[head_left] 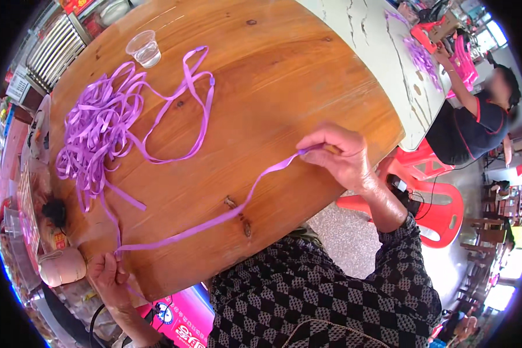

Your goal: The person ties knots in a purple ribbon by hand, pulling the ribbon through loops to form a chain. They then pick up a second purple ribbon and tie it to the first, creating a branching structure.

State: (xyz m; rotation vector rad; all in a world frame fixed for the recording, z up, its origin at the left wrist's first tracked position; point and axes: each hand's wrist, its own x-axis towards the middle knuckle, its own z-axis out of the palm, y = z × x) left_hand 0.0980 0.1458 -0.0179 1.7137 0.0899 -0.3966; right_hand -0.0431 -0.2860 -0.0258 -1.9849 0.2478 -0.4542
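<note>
A purple ribbon (206, 224) runs across the wooden table (284, 93) between my two hands. My right hand (341, 155) pinches one end of it, which has a darker blue-purple tip, just above the table's near right side. Toward the table's lower left edge, my left hand (108, 274) closes its fingers on the same ribbon, and a tail hangs below them. From beside that hand another length leads up to a tangled heap of purple ribbons (95, 124) on the left. A few looped strands from the heap spread toward the middle of the table.
A clear plastic cup (145, 51) stands beyond the heap. A pink rounded container (62, 267) sits beside my left hand. At right, a co-worker (475, 119) reaches over a white marbled table (383, 69) bearing more purple ribbons (422, 61). A red plastic stool (443, 216) stands below.
</note>
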